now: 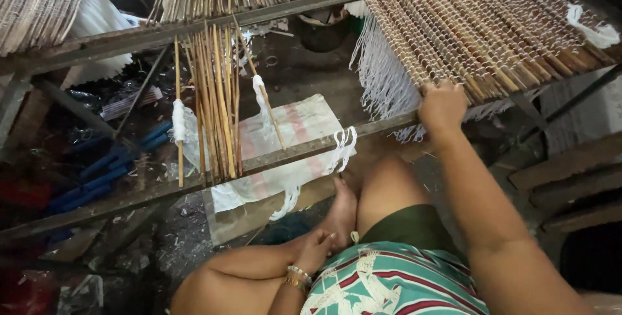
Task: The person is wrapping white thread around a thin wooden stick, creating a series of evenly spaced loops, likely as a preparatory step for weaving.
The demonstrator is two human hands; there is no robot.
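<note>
The person sits low before a long dark wooden frame rail (pixel 194 182) that runs from the near left to the far right; the right hand (pixel 442 104) is stretched out to the right and rests on the near edge of a woven mat of thin brown bamboo sticks (pixel 492 23), with the fingers bent over the first sticks, so the hand is pressing or gripping the mat edge, and the mat lies directly under and beyond the fingers; a fringe of white threads (pixel 382 75) hangs from the left side of this mat, just left of the hand. The left hand (pixel 316 250) is near the body, lying loosely on the bent leg beside the bare foot (pixel 342 214); it holds nothing, and a beaded bracelet (pixel 298 275) is on its wrist. To the left, well apart from both hands, a loose bundle of pale yellow bamboo sticks (pixel 217 101) leans across the rail; white thread knots (pixel 178 120) hang on some sticks; under them lies a white plastic woven sack with faded red stripes (pixel 298 127).
</note>
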